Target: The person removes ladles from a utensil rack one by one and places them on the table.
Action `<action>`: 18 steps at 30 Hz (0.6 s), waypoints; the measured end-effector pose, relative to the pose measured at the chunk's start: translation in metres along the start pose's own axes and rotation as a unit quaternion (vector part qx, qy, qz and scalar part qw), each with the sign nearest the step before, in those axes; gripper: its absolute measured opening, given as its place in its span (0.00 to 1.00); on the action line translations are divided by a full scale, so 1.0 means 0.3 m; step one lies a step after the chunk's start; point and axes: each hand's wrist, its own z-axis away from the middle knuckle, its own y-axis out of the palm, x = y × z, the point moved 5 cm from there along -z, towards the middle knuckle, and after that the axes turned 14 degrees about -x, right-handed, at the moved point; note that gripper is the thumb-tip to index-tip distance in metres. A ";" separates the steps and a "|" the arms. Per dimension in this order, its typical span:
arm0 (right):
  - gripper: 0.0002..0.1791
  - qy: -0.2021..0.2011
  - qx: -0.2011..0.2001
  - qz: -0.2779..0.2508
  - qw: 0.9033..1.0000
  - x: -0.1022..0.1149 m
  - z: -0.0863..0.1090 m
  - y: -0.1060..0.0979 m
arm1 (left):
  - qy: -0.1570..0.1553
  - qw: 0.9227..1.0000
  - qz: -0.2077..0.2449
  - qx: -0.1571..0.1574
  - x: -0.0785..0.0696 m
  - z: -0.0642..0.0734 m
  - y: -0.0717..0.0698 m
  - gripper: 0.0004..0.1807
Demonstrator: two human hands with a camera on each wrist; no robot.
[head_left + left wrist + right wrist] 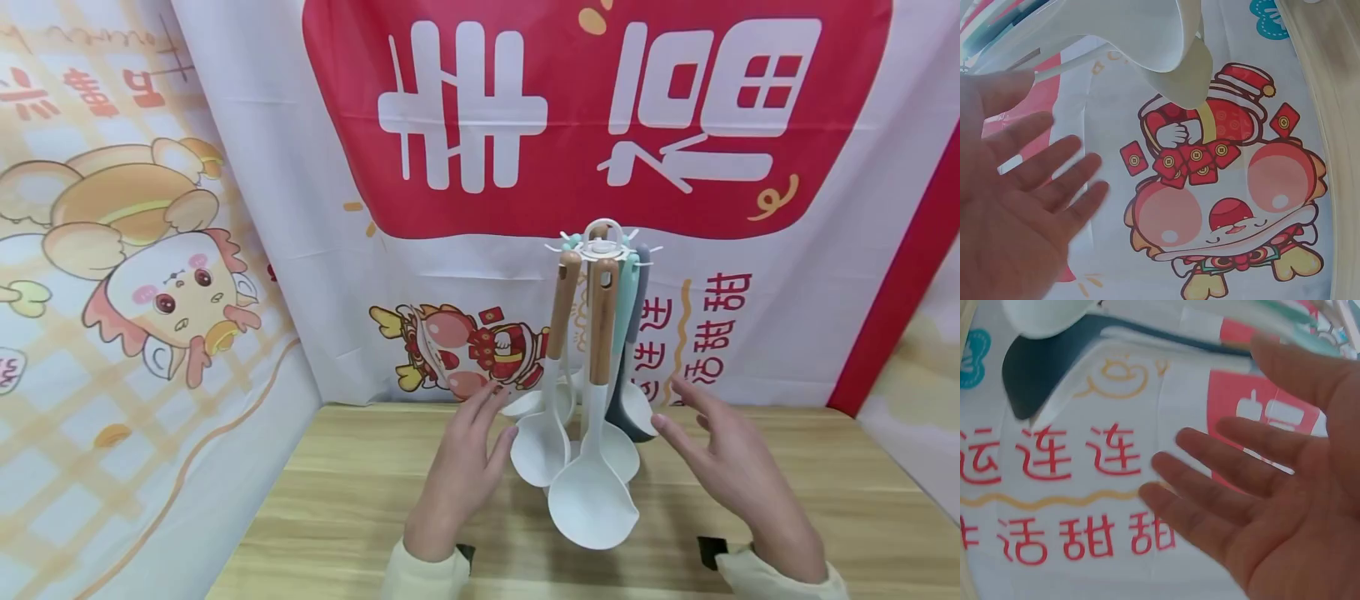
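Observation:
Several ladles and spoons hang from a white rotating rack [602, 248] in the middle of the head view. A white ladle [592, 504] with a wooden handle hangs at the front, and another white ladle [538, 450] is to its left. Mint and grey handles show behind, and a dark grey utensil [1041, 369] appears in the right wrist view. My left hand [465, 462] is just left of the utensils, fingers extended, holding nothing. On the other side, my right hand [731, 462] is spread beside them, also holding nothing. The rack's base is mostly hidden.
The rack stands on a wooden table [337, 500]. Behind it hangs a white and red printed cloth [420, 258], and a patterned cloth [135, 333] covers the left side. Two small black patches [711, 552] lie near the wrists.

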 end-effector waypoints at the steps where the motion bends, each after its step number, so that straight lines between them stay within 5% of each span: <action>1: 0.38 -0.005 -0.022 -0.012 1.000 0.014 0.001 -0.004 | 0.010 1.000 0.010 -0.017 -0.008 -0.005 -0.004 0.25; 8: 0.21 -0.060 -0.176 -0.108 0.977 0.147 0.025 -0.006 | 0.080 0.983 0.082 -0.142 -0.079 -0.029 -0.034 0.19; 14: 0.20 -0.058 -0.201 -0.174 0.962 0.220 0.047 0.036 | 0.101 0.967 0.126 -0.197 -0.144 -0.054 -0.053 0.17; 18: 0.20 -0.060 -0.204 -0.183 0.960 0.244 0.062 0.058 | 0.136 0.957 0.138 -0.217 -0.197 -0.110 -0.066 0.17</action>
